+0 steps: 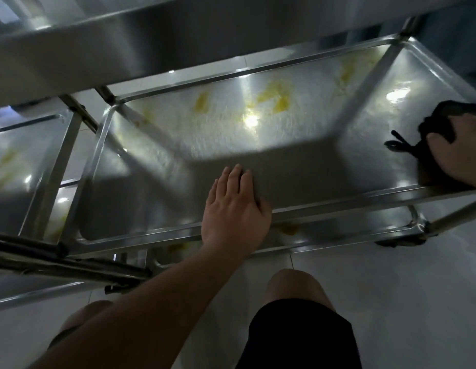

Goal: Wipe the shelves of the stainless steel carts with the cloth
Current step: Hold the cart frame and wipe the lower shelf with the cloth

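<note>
A stainless steel cart shelf (178,145) fills the middle of the view, with yellow smears (280,98) across its far half. My left hand (235,206) lies flat with straight fingers on the shelf's near edge. At the right end of the shelf my right hand (456,153) grips a bunched black cloth (431,126) and presses it on the steel. A loop of the cloth sticks out to the left.
An upper steel shelf (98,43) overhangs at the top left. A second cart's shelf (21,161) with yellow smears stands to the left. A lower shelf (290,230) shows yellow marks beneath. White tiled floor (404,302), my knees and a caster (399,242) lie below.
</note>
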A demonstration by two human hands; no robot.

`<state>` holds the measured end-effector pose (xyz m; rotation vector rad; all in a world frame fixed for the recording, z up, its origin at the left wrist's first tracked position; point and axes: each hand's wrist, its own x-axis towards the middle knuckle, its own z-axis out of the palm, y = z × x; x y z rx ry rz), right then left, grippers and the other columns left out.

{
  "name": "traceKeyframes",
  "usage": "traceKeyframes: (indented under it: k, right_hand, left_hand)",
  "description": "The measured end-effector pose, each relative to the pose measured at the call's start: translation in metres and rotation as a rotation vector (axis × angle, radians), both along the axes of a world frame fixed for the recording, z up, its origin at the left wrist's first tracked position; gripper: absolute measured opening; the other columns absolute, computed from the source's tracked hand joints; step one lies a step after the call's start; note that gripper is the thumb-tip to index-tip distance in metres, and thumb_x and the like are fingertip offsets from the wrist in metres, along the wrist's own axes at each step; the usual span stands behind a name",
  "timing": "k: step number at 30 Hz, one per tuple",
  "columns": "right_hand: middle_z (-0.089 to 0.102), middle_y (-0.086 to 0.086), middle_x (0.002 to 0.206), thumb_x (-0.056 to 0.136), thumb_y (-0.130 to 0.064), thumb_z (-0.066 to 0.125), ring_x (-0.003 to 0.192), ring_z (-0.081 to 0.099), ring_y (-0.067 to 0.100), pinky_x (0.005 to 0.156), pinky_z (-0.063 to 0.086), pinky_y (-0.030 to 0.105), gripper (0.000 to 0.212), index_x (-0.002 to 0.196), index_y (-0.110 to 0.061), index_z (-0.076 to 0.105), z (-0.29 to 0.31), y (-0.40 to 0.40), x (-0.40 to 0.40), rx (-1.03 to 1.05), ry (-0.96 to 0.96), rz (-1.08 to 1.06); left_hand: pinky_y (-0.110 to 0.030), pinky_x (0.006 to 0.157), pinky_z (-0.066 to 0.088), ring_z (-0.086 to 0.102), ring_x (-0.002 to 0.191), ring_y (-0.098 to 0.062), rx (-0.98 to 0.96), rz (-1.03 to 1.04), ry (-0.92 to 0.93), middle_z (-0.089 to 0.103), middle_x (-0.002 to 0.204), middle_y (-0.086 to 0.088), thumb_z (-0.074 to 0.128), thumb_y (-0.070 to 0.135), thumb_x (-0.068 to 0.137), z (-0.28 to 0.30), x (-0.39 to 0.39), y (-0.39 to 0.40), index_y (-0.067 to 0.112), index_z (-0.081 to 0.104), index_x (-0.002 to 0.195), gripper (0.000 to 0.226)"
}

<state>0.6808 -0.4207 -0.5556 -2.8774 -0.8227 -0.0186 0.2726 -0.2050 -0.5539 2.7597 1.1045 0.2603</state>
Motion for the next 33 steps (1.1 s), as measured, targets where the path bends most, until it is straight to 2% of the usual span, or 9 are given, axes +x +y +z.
traceKeyframes:
  k: [2,6,10,13,17,20,22,26,33]
  right_hand:
    - [0.054,0.023,0.143,0.09,-0.072,0.027,0.129,0.052,0.048,0.11,0.042,0.064,0.082,0.142,-0.013,0.049,0.007,0.003,-0.055,-0.056,0.019,-0.12]
    - [0.057,0.01,0.148,0.09,-0.069,0.028,0.132,0.053,0.04,0.105,0.046,0.056,0.074,0.139,-0.021,0.056,0.038,0.042,-0.177,0.016,0.008,-0.006]
    - [0.062,-0.006,0.148,0.095,-0.061,0.039,0.14,0.053,0.023,0.111,0.04,0.049,0.062,0.138,-0.027,0.066,0.033,0.073,-0.274,0.094,-0.005,0.384]
    - [0.06,-0.009,0.15,0.098,-0.062,0.035,0.142,0.052,0.02,0.113,0.042,0.05,0.06,0.14,-0.03,0.064,0.034,0.062,-0.266,0.071,-0.017,0.557]
    - [0.063,0.001,0.145,0.099,-0.06,0.039,0.126,0.062,0.032,0.098,0.052,0.049,0.052,0.137,-0.031,0.061,0.044,0.019,-0.177,0.033,-0.08,0.256]
    - [0.065,0.015,0.108,0.092,-0.063,0.032,0.093,0.061,0.039,0.083,0.053,0.052,0.041,0.105,-0.029,0.051,0.056,-0.012,-0.138,0.031,0.03,-0.085]
    - [0.062,0.017,0.1,0.092,-0.062,0.03,0.089,0.059,0.04,0.084,0.055,0.056,0.046,0.098,-0.022,0.051,0.049,-0.01,-0.142,-0.001,0.005,-0.146]
    - [0.071,0.019,0.112,0.096,-0.057,0.04,0.1,0.064,0.044,0.089,0.052,0.052,0.054,0.114,-0.014,0.066,0.032,0.028,-0.212,0.072,-0.144,-0.042]
    - [0.067,0.004,0.138,0.098,-0.052,0.041,0.126,0.058,0.033,0.109,0.04,0.052,0.055,0.133,-0.02,0.068,0.016,0.102,-0.335,0.179,-0.096,0.226]
  left_hand:
    - [-0.04,0.131,0.007,0.017,0.162,-0.026,-0.005,-0.011,0.01,0.029,0.172,-0.009,0.023,0.055,0.103,-0.001,-0.001,0.001,0.016,0.031,0.16,0.07]
    - [-0.04,0.13,0.004,0.015,0.162,-0.028,-0.016,-0.019,0.017,0.026,0.173,-0.01,0.023,0.054,0.104,-0.002,0.0,0.001,0.016,0.028,0.162,0.07]
    - [-0.043,0.132,0.009,0.016,0.162,-0.028,-0.031,-0.013,0.02,0.025,0.173,-0.011,0.024,0.053,0.102,0.001,0.001,0.001,0.013,0.029,0.163,0.073]
    - [-0.042,0.132,0.004,0.011,0.163,-0.028,-0.049,-0.037,0.024,0.021,0.174,-0.01,0.02,0.053,0.104,0.002,0.0,0.001,0.014,0.026,0.164,0.072]
    - [-0.04,0.129,-0.001,0.008,0.163,-0.029,-0.07,-0.055,0.025,0.018,0.175,-0.011,0.019,0.053,0.107,0.004,0.0,0.003,0.014,0.024,0.165,0.07]
    - [-0.044,0.131,0.002,0.009,0.163,-0.03,-0.078,-0.06,0.031,0.019,0.175,-0.013,0.019,0.052,0.107,0.007,0.0,0.0,0.012,0.023,0.165,0.071]
    - [-0.046,0.132,0.006,0.01,0.163,-0.031,-0.077,-0.061,0.033,0.02,0.174,-0.014,0.021,0.05,0.106,0.01,0.0,-0.001,0.01,0.023,0.165,0.071]
    - [-0.048,0.132,0.006,0.008,0.163,-0.032,-0.098,-0.069,0.045,0.017,0.175,-0.015,0.021,0.047,0.106,0.011,0.002,0.0,0.009,0.021,0.166,0.072]
    - [-0.037,0.125,-0.015,-0.012,0.163,-0.024,-0.316,-0.113,0.033,-0.005,0.178,-0.007,0.028,0.04,0.106,0.015,-0.002,0.017,0.014,0.007,0.169,0.072]
